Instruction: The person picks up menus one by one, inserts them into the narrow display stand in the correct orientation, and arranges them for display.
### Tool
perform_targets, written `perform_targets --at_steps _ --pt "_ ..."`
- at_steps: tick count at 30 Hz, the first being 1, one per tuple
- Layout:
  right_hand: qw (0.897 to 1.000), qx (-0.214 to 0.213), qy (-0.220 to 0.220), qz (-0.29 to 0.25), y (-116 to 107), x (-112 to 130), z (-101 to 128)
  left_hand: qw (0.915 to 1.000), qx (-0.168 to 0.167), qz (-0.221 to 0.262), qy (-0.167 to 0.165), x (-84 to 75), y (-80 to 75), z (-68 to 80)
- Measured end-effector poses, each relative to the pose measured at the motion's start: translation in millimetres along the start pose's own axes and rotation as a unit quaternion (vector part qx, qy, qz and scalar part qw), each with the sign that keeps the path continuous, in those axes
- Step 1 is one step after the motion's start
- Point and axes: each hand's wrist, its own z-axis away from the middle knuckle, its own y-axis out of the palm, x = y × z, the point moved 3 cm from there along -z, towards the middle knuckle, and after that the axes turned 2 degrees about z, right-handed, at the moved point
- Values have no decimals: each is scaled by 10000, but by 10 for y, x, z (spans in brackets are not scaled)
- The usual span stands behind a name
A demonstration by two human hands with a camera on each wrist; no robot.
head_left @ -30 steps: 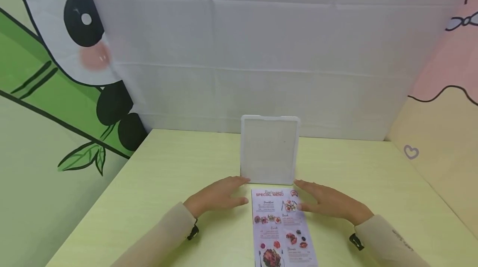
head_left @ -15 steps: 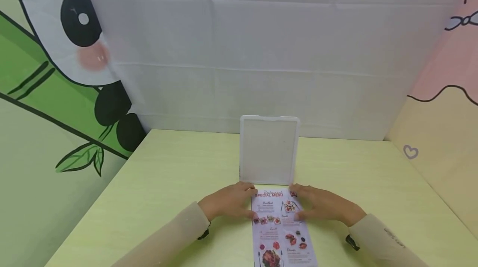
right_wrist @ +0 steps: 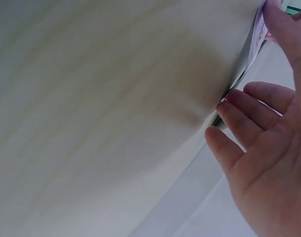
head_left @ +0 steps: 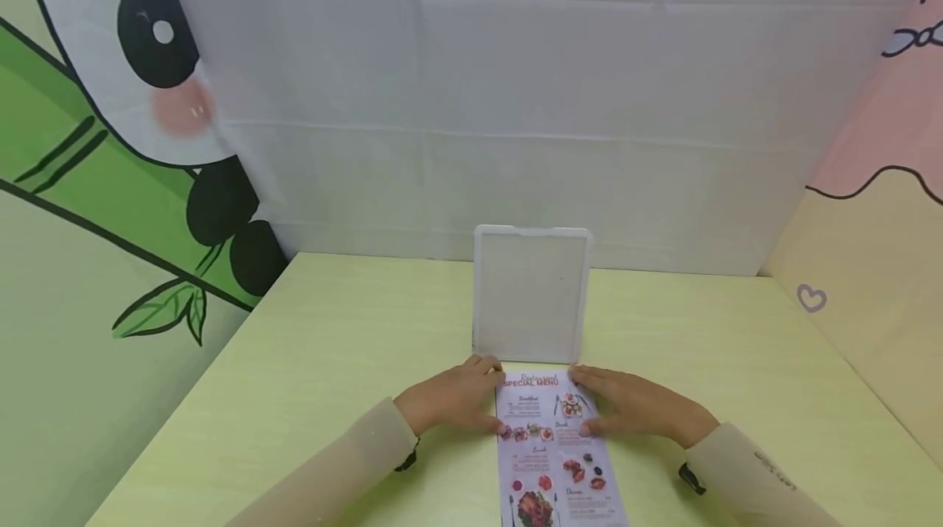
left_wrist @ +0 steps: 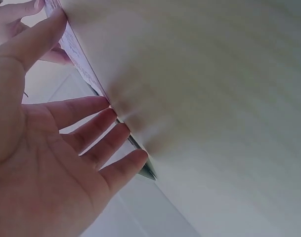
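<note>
Left grip (head_left: 455, 398), right grip (head_left: 639, 406) spread, nothing clasped. I judge menu (head_left: 551, 452) between them light, bendy; take side edges.

Printed menu (head_left: 541, 457), face up on table (head_left: 368, 318).

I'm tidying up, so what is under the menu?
The pale yellow table shows on both sides of the menu; what lies directly beneath is covered. The left hand and right hand are at its side edges.

We sit in a screened-off booth, in what building we cannot tell. A creased white sheet (head_left: 508, 101) backs our yellowish counter (head_left: 376, 322), with cartoon-covered walls (head_left: 125, 175) flanking it.
</note>
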Motion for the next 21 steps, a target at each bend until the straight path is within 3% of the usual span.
perform_targets --at_steps 21 --pt "9970 -46 -22 -766 -31 31 -31 9977 51 521 -426 -33 15 -53"
